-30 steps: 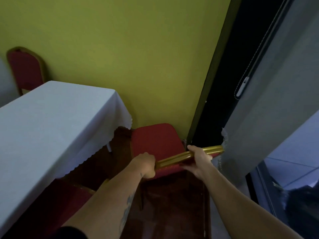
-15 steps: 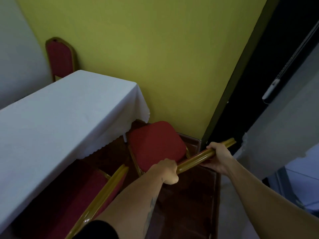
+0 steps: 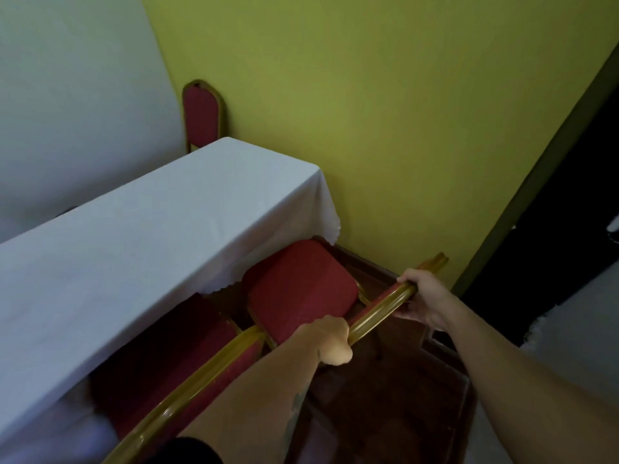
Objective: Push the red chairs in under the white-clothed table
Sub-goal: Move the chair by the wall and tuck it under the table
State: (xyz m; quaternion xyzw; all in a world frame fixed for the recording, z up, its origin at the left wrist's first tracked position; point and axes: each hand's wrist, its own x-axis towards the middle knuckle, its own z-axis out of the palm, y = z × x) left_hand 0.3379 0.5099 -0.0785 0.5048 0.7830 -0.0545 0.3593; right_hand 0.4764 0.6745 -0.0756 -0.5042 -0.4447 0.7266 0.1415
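Observation:
A red chair (image 3: 301,289) with a gold frame stands at the near right corner of the white-clothed table (image 3: 140,249), its seat partly under the cloth's scalloped edge. My left hand (image 3: 330,339) and my right hand (image 3: 420,299) both grip the gold top rail of its backrest (image 3: 382,311). A second red chair (image 3: 187,373) sits to the left along the table's near side, its seat in shadow under the cloth. At the table's far end a third red chair (image 3: 202,115) shows only its backrest.
A yellow-green wall (image 3: 385,112) runs close behind the table's right end. A grey wall (image 3: 73,95) lies to the left. A dark doorway (image 3: 549,236) and a pale grey blind (image 3: 576,333) are on the right. The floor (image 3: 385,396) is dark red-brown.
The held chair has moved left and forward, its seat now closer to and partly under the cloth. My view has swung left, bringing the second chair's backrest into sight.

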